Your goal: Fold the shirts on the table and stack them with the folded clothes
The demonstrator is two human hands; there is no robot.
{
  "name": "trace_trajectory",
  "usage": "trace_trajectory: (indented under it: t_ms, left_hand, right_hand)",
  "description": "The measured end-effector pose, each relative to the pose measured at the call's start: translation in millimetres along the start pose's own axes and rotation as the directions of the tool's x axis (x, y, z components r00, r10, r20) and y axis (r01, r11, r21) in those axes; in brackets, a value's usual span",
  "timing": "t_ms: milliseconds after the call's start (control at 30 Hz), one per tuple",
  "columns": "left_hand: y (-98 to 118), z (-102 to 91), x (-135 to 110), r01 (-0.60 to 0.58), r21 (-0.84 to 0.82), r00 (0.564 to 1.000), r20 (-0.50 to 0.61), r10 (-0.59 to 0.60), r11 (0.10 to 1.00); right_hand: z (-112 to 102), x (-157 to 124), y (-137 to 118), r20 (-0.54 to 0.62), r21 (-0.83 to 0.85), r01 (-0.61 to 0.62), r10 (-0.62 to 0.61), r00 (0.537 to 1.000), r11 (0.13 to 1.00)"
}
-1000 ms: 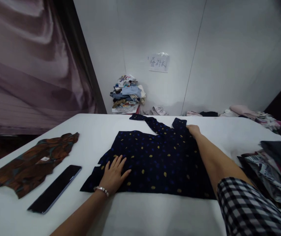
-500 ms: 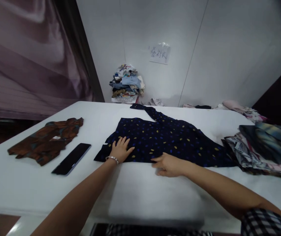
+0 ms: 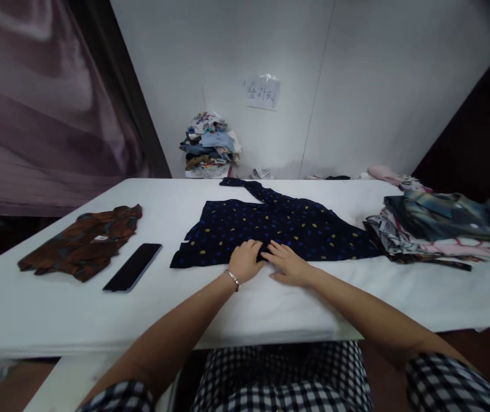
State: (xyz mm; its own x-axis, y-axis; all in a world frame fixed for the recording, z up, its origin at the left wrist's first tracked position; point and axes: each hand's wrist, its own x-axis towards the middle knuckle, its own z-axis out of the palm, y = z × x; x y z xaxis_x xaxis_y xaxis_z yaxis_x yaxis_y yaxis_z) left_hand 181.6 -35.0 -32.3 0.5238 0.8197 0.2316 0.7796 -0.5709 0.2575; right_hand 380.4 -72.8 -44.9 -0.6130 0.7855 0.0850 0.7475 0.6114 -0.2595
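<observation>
A dark navy shirt (image 3: 270,229) with blue and yellow spots lies folded lengthwise on the white table, one sleeve stretched toward the back left. Close to the middle of its near edge, my left hand (image 3: 246,261) rests on the cloth, fingers laid flat, a silver bracelet on the wrist. Just to its right my right hand (image 3: 290,266) also lies on the near edge with fingers outstretched; the two hands almost touch at the fingertips. Neither hand visibly lifts the cloth.
A phone (image 3: 132,267) lies left of the shirt, beside a folded brown patterned garment (image 3: 84,243). Stacked clothes (image 3: 433,220) stand at the right, touching the shirt's end. Another clothes pile (image 3: 210,146) is by the wall behind the white table (image 3: 176,309).
My left hand has slid right along the near edge, from the shirt's left part to its middle, beside my right hand. The view has shifted, showing more of my checked clothing.
</observation>
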Motion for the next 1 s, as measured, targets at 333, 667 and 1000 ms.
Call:
trace_trajectory:
  t_ms: [333,667,1000]
  left_hand:
    - [-36,-61.9,54,0.208,-0.971,0.695,0.065,-0.716,0.114]
    - [-30,-121.3,86,-0.052,-0.919,0.718,0.238,-0.654,-0.391]
    - [-67,-121.9,79,-0.078,-0.968,0.678,0.124,-0.724,-0.239]
  right_hand:
    - [-21,-42,85,-0.272,-0.083,-0.4,0.366,0.89,0.913]
    - [-33,-57,147,-0.343,-0.091,-0.666,0.604,0.719,0.741]
    - [-68,-108,167,-0.512,0.053,-0.508,0.46,0.725,0.859]
